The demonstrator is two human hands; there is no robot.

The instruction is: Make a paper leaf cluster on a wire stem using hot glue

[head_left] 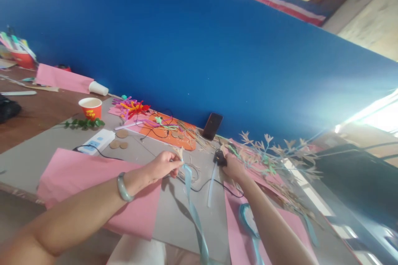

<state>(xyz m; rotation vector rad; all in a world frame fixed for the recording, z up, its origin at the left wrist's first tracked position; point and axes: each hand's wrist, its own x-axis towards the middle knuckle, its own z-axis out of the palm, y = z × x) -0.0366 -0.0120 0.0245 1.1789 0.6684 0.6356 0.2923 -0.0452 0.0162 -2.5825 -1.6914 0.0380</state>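
Note:
My left hand (167, 165) pinches a small pale straw-like piece (179, 153) together with the end of a light blue ribbon (193, 211). That ribbon hangs down past the table's front edge. Wrapped round a black hot glue gun (219, 157) is my right hand (233, 166), farther back on the grey tabletop. A translucent glue stick (212, 186) juts from the gun toward me, and a dark cord (203, 186) runs nearby. Partly behind my right forearm lies a blue ribbon spool (247, 217) on pink paper (234, 232).
Another pink sheet (93, 178) lies under my left forearm. Beyond it are a power strip (98, 141), wooden discs (115, 144), a red paper cup (91, 109) and colourful pipe cleaners (133, 107). A phone (212, 126) leans on the blue partition (186, 49). Pale branches (273, 151) spread rightward.

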